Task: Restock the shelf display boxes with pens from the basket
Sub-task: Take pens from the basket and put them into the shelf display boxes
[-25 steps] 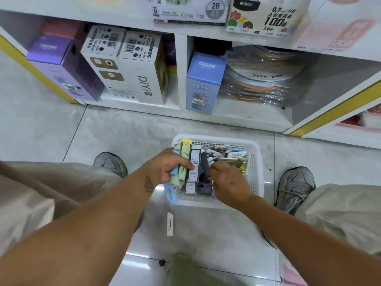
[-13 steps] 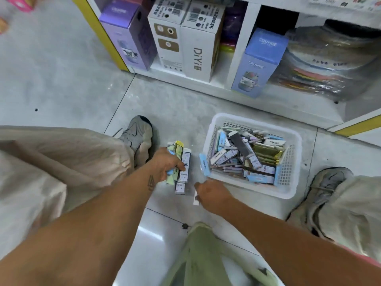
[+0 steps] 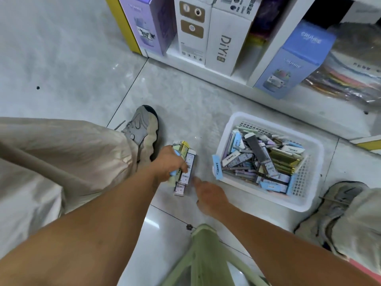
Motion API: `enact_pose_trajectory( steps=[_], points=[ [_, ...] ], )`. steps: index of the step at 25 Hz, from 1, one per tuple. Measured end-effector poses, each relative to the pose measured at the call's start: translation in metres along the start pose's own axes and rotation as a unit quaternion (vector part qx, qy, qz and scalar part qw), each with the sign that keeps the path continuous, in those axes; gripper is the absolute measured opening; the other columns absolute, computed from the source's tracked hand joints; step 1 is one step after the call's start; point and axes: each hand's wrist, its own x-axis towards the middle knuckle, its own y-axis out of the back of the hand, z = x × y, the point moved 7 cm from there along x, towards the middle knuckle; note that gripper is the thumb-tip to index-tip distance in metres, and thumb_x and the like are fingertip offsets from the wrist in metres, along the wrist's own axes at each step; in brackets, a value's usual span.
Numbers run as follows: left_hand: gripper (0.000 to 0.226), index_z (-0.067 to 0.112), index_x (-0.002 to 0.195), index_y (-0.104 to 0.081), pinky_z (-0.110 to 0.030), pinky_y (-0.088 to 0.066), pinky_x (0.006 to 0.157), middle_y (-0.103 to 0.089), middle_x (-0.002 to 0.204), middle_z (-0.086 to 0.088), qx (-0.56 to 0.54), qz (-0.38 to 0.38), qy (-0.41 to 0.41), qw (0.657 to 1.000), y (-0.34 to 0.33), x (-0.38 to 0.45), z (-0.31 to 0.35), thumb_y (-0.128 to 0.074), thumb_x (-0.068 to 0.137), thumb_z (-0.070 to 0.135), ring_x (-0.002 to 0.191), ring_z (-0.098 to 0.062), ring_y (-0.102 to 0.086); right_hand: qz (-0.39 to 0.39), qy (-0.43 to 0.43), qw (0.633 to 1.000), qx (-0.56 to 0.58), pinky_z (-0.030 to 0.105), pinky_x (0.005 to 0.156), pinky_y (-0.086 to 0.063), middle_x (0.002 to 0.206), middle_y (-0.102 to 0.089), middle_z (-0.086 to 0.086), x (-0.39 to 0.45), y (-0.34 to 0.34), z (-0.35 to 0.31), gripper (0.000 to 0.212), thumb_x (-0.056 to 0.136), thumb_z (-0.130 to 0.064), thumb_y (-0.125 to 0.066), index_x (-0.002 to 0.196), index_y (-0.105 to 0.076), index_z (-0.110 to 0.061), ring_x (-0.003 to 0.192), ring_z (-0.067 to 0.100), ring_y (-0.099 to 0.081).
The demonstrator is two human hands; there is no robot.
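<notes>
A white plastic basket sits on the floor at the right, filled with several slim pen boxes in blue, grey, gold and lilac. One blue box leans over its left rim. My left hand grips a bundle of pen boxes low over the floor, left of the basket. My right hand reaches down to the floor just right of the bundle, one finger stretched toward its lower end; whether it holds anything is hidden.
The bottom shelf runs along the top, with a purple box, white DiYi boxes, a blue box and bagged coloured sheets. My grey shoes flank the basket. A green stool stands below.
The view has tilted down and left. My left hand carried the bundle out of the basket down toward the floor at its left. My right hand left the basket and dropped to the floor.
</notes>
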Motion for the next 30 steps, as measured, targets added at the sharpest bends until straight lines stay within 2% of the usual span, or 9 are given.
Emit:
enact_pose_trajectory(
  steps=[3, 6, 11, 16, 19, 23, 25, 27, 30],
  points=[
    [0.052, -0.014, 0.105, -0.062, -0.062, -0.055, 0.08, -0.067, 0.102, -0.032, -0.016, -0.019, -0.032, 0.999, 0.015, -0.016, 0.035, -0.079, 0.056, -0.019, 0.093, -0.045, -0.068, -0.044, 0.074, 0.985, 0.147, 0.032, 0.089, -0.055, 0.121, -0.066, 0.009, -0.013, 0.045, -0.015, 0.048, 0.084, -0.01, -0.068, 0.13, -0.06, -0.021, 0.104, 0.028, -0.066],
    [0.036, -0.004, 0.086, -0.069, -0.06, -0.057, 0.076, -0.072, 0.087, -0.024, -0.018, -0.027, -0.113, 0.993, 0.036, -0.057, 0.103, -0.076, 0.056, -0.021, 0.074, -0.036, -0.071, 0.057, 0.1, 0.968, 0.221, 0.01, 0.073, -0.047, 0.1, -0.07, -0.003, -0.037, 0.148, -0.008, 0.028, 0.083, -0.01, -0.076, 0.108, -0.073, -0.022, 0.085, 0.01, -0.066],
    [0.053, -0.005, 0.106, -0.062, -0.062, -0.056, 0.077, -0.07, 0.1, -0.027, 0.014, -0.04, -0.221, 0.974, 0.057, -0.154, 0.233, -0.078, 0.058, -0.019, 0.088, -0.041, -0.071, 0.282, 0.08, 0.868, 0.402, 0.025, 0.063, -0.056, 0.071, -0.072, 0.001, -0.123, 0.346, 0.047, 0.023, 0.081, -0.005, -0.081, 0.085, -0.07, -0.025, 0.062, 0.009, -0.065],
    [0.04, 0.002, 0.091, -0.063, -0.047, -0.06, 0.057, -0.068, 0.078, -0.019, -0.019, -0.014, -0.314, 0.949, 0.06, -0.239, 0.339, -0.078, 0.059, -0.017, 0.065, -0.033, -0.07, 0.369, 0.118, 0.773, 0.502, 0.03, 0.073, -0.06, 0.082, -0.072, 0.021, -0.201, 0.447, 0.077, 0.008, 0.091, 0.006, -0.065, 0.097, -0.067, 0.002, 0.068, 0.024, -0.074],
    [0.041, 0.0, 0.096, -0.063, -0.053, -0.06, 0.067, -0.066, 0.088, -0.022, -0.082, -0.006, -0.339, 0.937, 0.059, -0.261, 0.383, -0.074, 0.062, -0.02, 0.074, -0.035, -0.069, 0.401, 0.124, 0.752, 0.508, 0.021, 0.066, -0.06, 0.093, -0.066, 0.024, -0.227, 0.481, 0.085, 0.012, 0.093, 0.011, -0.06, 0.094, -0.066, 0.0, 0.067, 0.021, -0.074],
    [0.047, -0.004, 0.108, -0.058, -0.047, -0.06, 0.061, -0.066, 0.099, -0.022, -0.181, -0.031, -0.348, 0.919, 0.047, -0.266, 0.426, -0.068, 0.066, -0.023, 0.074, -0.033, -0.071, 0.446, 0.12, 0.738, 0.492, 0.027, 0.07, -0.062, 0.091, -0.061, 0.021, -0.242, 0.518, 0.097, 0.012, 0.09, 0.012, -0.063, 0.093, -0.068, 0.002, 0.063, 0.022, -0.073],
    [0.061, -0.006, 0.122, -0.054, -0.052, -0.06, 0.071, -0.066, 0.113, -0.023, -0.207, -0.044, -0.341, 0.916, 0.042, -0.256, 0.438, -0.068, 0.065, -0.022, 0.088, -0.036, -0.071, 0.475, 0.101, 0.739, 0.467, 0.036, 0.079, -0.063, 0.09, -0.067, 0.018, -0.242, 0.534, 0.107, 0.009, 0.088, 0.006, -0.069, 0.085, -0.07, -0.003, 0.072, 0.025, -0.075],
    [0.068, -0.006, 0.128, -0.052, -0.052, -0.06, 0.068, -0.067, 0.111, -0.025, -0.218, -0.043, -0.336, 0.915, 0.042, -0.243, 0.447, -0.069, 0.064, -0.023, 0.086, -0.038, -0.072, 0.506, 0.06, 0.778, 0.367, 0.041, 0.079, -0.061, 0.084, -0.073, 0.01, -0.236, 0.55, 0.116, 0.013, 0.087, -0.005, -0.073, 0.077, -0.07, -0.013, 0.08, 0.026, -0.075],
    [0.051, -0.006, 0.116, -0.06, -0.046, -0.059, 0.059, -0.069, 0.103, -0.024, -0.211, -0.037, -0.318, 0.924, 0.047, -0.228, 0.456, -0.065, 0.069, -0.022, 0.078, -0.036, -0.072, 0.508, -0.007, 0.849, 0.146, 0.016, 0.066, -0.046, 0.083, -0.064, -0.006, -0.214, 0.561, 0.121, 0.013, 0.089, -0.011, -0.071, 0.093, -0.071, -0.023, 0.083, 0.019, -0.065]
  ],
)
